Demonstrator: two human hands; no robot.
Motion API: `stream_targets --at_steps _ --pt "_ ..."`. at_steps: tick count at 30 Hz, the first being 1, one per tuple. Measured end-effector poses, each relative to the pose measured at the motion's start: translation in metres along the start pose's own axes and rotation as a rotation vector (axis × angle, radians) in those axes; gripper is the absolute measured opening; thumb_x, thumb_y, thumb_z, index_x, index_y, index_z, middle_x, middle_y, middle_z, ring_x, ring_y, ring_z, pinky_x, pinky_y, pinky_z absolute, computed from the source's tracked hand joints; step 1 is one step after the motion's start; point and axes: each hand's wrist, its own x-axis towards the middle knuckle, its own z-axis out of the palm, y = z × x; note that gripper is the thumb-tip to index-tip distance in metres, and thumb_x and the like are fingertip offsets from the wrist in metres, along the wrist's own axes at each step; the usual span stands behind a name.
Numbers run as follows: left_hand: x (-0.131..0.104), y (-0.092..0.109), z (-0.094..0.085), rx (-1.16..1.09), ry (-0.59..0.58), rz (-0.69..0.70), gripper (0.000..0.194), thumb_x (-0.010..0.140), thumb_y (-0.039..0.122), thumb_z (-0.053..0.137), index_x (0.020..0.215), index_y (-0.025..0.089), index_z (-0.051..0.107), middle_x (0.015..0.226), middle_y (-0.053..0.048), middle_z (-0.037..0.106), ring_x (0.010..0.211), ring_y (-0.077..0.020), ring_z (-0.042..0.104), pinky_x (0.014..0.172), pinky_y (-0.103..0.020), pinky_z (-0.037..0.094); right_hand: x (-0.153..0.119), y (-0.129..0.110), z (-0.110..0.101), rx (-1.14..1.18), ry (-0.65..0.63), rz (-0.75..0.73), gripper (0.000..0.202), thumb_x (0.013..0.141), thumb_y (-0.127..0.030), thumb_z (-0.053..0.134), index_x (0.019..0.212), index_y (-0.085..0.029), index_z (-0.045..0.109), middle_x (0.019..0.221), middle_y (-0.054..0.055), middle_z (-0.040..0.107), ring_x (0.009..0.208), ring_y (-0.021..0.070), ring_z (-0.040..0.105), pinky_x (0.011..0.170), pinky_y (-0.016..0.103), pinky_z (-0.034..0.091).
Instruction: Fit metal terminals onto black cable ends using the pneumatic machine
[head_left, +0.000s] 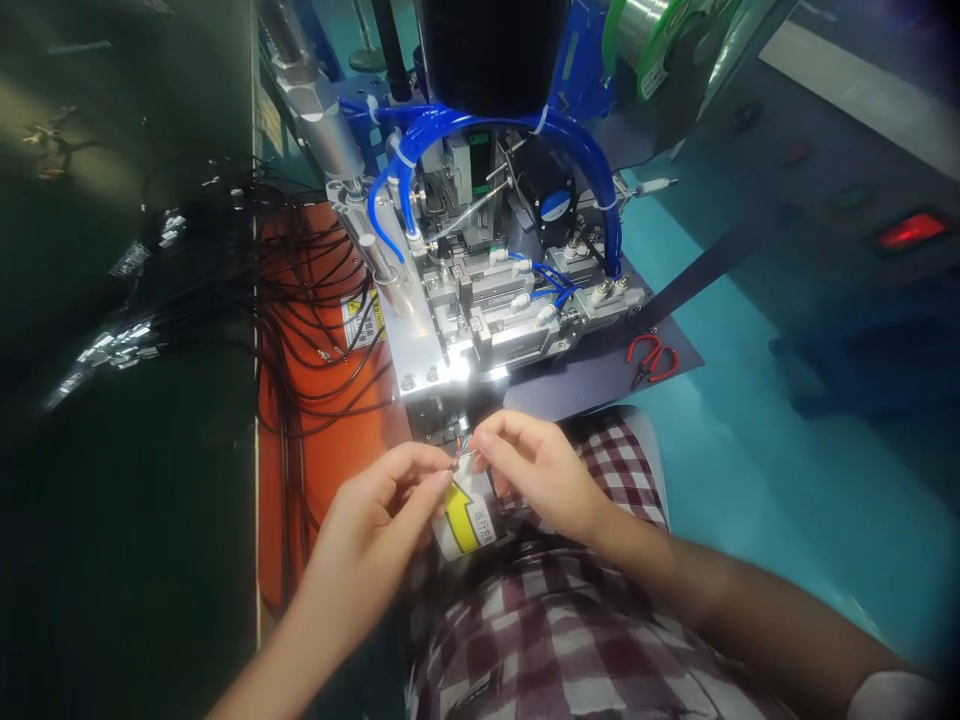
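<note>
A bundle of thin coloured wires (460,447) stands at the front of the machine, fanning from a cable end between my fingertips. My left hand (375,525) is closed, thumb and forefinger pinching the cable just below the wires. From the other side my right hand (541,472) pinches at the wires with thumb and forefinger. Just above the fingertips is a small silvery part (463,424) below the machine's bright lit edge; whether the wires touch it I cannot tell. Below the hands sits a white label with a yellow arrow (463,520).
The machine (510,300) with blue air tubes (450,120) stands ahead. Black cables (289,400) lie over an orange surface (352,425) and a dark green bench (127,520) at left. Red-handled cutters (652,360) lie at right. A solder wire spool (646,40) hangs above.
</note>
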Motion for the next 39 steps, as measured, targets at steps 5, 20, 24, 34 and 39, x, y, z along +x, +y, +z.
stream_targets --at_steps 5,20,24,34,39 --pt "-0.003 0.004 0.005 0.033 0.038 -0.018 0.026 0.087 0.045 0.062 0.091 0.019 0.069 0.059 0.003 0.055 0.048 -0.0105 0.046 0.044 -0.021 0.039 -0.001 -0.005 0.004 -0.015 0.005 -0.003 0.017 0.086 -0.03 0.064 0.076 -0.017 0.058 0.066 -0.004 0.055 0.052 0.0072 0.046 0.049 0.021 0.038" --pt "-0.007 0.0 0.013 -0.063 0.156 0.011 0.018 0.083 0.037 0.069 0.085 0.019 0.071 0.059 0.002 0.065 0.044 -0.01 0.053 0.044 -0.019 0.045 -0.003 0.003 -0.002 -0.077 0.095 -0.16 0.009 0.09 -0.026 0.061 0.091 -0.018 0.066 0.074 -0.002 0.064 0.053 0.0073 0.048 0.05 0.022 0.04" --pt "-0.008 -0.001 0.013 -0.065 0.171 0.028 0.019 0.084 0.037 0.068 0.09 0.019 0.072 0.062 0.001 0.069 0.046 -0.011 0.057 0.046 -0.019 0.048 -0.002 0.001 -0.004 -0.1 0.079 -0.202 0.009 0.089 -0.021 0.062 0.095 -0.019 0.069 0.08 -0.001 0.068 0.055 0.0078 0.05 0.053 0.023 0.042" --pt "-0.008 0.004 0.016 -0.001 0.191 0.107 0.012 0.08 0.031 0.073 0.079 0.02 0.068 0.067 0.002 0.066 0.051 -0.0108 0.058 0.048 -0.02 0.047 -0.007 -0.006 -0.002 -0.166 0.065 -0.156 0.008 0.084 -0.023 0.067 0.079 -0.017 0.064 0.069 -0.002 0.061 0.058 0.0093 0.049 0.054 0.023 0.041" --pt "-0.007 0.0 0.007 -0.061 0.054 0.031 0.021 0.084 0.039 0.07 0.084 0.019 0.074 0.07 -0.001 0.067 0.054 -0.0095 0.053 0.048 -0.019 0.043 -0.002 -0.008 -0.007 -0.07 -0.123 -0.089 0.01 0.087 -0.023 0.063 0.081 -0.018 0.057 0.066 -0.005 0.051 0.053 0.0079 0.043 0.05 0.022 0.036"
